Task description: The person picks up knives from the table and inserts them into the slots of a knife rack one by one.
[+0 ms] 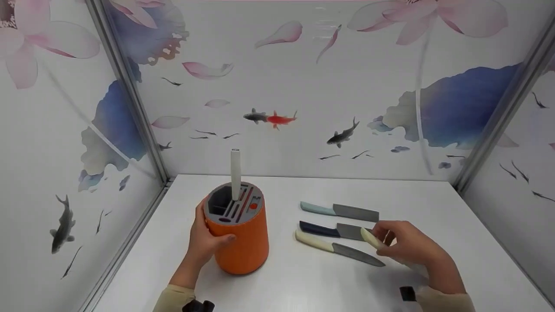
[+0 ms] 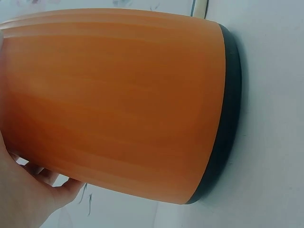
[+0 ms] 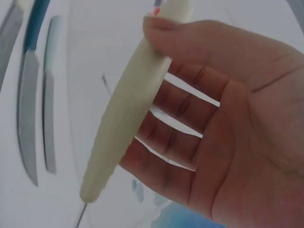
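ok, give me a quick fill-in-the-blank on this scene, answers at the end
1. The left hand grips a knife block whose outer wall is ____.
2. The right hand holds a pale yellow handle between its fingers and its ____.
3. Between the light teal-handled knife and the cream-handled knife lies a knife whose handle is ____.
4. The single upright handle sticking out of the block is ____.

Missing words: orange; thumb; dark blue; white.

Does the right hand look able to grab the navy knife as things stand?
Probably not: the right hand holds a cream handle, though the navy knife lies close by, its own handle uncovered.
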`<state>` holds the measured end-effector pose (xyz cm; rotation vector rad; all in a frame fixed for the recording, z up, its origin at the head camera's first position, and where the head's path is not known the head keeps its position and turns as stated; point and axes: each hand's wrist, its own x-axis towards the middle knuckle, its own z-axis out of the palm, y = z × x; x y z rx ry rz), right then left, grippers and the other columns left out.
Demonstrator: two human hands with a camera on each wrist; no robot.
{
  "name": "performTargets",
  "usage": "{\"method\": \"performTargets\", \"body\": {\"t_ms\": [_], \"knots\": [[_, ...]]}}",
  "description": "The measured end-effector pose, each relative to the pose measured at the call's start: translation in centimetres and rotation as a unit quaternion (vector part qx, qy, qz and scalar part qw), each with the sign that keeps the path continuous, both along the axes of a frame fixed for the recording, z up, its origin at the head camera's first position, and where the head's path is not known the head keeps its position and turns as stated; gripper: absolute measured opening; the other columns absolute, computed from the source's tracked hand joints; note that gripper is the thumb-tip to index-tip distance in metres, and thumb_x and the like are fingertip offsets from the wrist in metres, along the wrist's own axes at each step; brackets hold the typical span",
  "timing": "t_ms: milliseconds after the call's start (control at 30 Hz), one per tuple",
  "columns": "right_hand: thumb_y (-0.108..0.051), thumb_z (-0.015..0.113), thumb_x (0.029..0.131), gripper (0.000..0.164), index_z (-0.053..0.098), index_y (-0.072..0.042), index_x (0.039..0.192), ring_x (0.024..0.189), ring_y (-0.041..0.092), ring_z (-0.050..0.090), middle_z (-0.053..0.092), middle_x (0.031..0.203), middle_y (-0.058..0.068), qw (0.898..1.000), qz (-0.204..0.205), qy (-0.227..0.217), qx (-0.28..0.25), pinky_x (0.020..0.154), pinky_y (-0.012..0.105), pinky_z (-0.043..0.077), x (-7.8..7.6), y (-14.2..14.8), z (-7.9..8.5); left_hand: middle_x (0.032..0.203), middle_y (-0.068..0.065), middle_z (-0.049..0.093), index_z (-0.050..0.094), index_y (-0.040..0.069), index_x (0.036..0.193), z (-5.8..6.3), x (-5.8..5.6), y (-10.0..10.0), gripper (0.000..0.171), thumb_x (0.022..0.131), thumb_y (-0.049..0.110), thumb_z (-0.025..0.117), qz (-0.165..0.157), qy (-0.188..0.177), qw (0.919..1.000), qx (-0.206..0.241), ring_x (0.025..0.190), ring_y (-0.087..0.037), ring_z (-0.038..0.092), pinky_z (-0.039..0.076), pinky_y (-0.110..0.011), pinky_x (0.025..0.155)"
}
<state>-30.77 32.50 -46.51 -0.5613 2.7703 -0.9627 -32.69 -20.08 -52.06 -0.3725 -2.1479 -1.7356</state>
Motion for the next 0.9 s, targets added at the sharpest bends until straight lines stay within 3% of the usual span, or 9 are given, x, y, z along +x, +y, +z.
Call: {"method": "performTargets", "body": {"t_ms": [133,267,367,500,600,700,800,900], "knots": [[-0.015,0.086,0.086,0.027,0.071,-0.025,0.106,0.087,0.011,0.068,0.072,0.100,-0.003,0.997,0.068,0.014,-0.046,0.073,0.028,0.058,0.8,-1.0,1.1,0.157,-0.006,0.054,0.027,0.021,0.165,0.0,-0.2,0.0,0.115,0.074,0.012,0.097,-0.003,0.004,1.0000,0.004,0.140,-0.027,0.055,0.051,-0.019,0.108],[-0.008,0.083,0.089,0.028,0.071,-0.022,0.110,0.085,0.010,0.070,0.073,0.098,-0.001,0.983,0.136,0.026,-0.124,0.071,0.032,0.063,1.3,-2.2,1.5,0.158,-0.006,0.053,0.027,0.022,0.165,0.0,-0.2,0.0,0.115,0.074,0.014,0.097,-0.006,-0.003,0.9999,0.008,0.141,-0.027,0.054,0.050,-0.019,0.108],[0.003,0.077,0.091,0.031,0.069,-0.014,0.116,0.086,0.010,0.071,0.070,0.100,0.002,0.958,0.182,0.052,-0.217,0.071,0.035,0.065,1.6,-2.8,1.5,0.159,-0.006,0.052,0.027,0.022,0.165,0.1,-0.1,0.1,0.114,0.076,0.015,0.097,-0.005,-0.005,1.0000,0.005,0.141,-0.027,0.054,0.050,-0.019,0.108],[0.022,0.065,0.085,0.042,0.062,0.003,0.121,0.085,0.014,0.075,0.067,0.102,0.006,0.900,0.239,0.095,-0.351,0.071,0.036,0.066,1.6,-3.4,1.3,0.158,-0.006,0.054,0.028,0.022,0.164,0.1,0.0,0.1,0.112,0.076,0.015,0.097,0.000,-0.003,1.0000,0.005,0.140,-0.026,0.056,0.050,-0.019,0.108],[0.029,0.058,0.080,0.047,0.058,0.009,0.123,0.086,0.016,0.076,0.069,0.104,0.007,0.862,0.248,0.121,-0.426,0.073,0.036,0.066,1.6,-3.7,1.4,0.157,-0.004,0.054,0.029,0.023,0.164,0.0,0.0,0.2,0.113,0.074,0.016,0.098,0.000,-0.003,1.0000,0.008,0.139,-0.025,0.056,0.051,-0.020,0.108],[0.028,0.059,0.083,0.046,0.058,0.008,0.124,0.092,0.016,0.075,0.072,0.108,0.008,0.836,0.225,0.134,-0.482,0.078,0.034,0.066,2.0,-3.9,1.7,0.157,-0.004,0.054,0.028,0.024,0.164,0.0,-0.1,0.3,0.115,0.073,0.017,0.099,-0.005,-0.002,1.0000,0.008,0.139,-0.025,0.056,0.051,-0.021,0.108],[0.027,0.059,0.086,0.045,0.060,0.006,0.125,0.096,0.017,0.075,0.072,0.109,0.008,0.821,0.194,0.140,-0.518,0.080,0.035,0.066,2.5,-4.3,2.2,0.158,-0.004,0.054,0.028,0.024,0.164,0.0,-0.1,0.3,0.115,0.074,0.017,0.099,-0.008,-0.001,0.9999,0.008,0.139,-0.025,0.056,0.052,-0.022,0.108],[0.026,0.062,0.086,0.042,0.059,0.007,0.124,0.095,0.017,0.075,0.071,0.108,0.007,0.822,0.164,0.156,-0.523,0.078,0.033,0.066,2.9,-4.9,2.6,0.156,-0.004,0.054,0.028,0.023,0.164,0.0,0.0,0.0,0.116,0.072,0.016,0.099,0.001,-0.001,1.0000,0.009,0.138,-0.024,0.056,0.052,-0.022,0.108]]}}
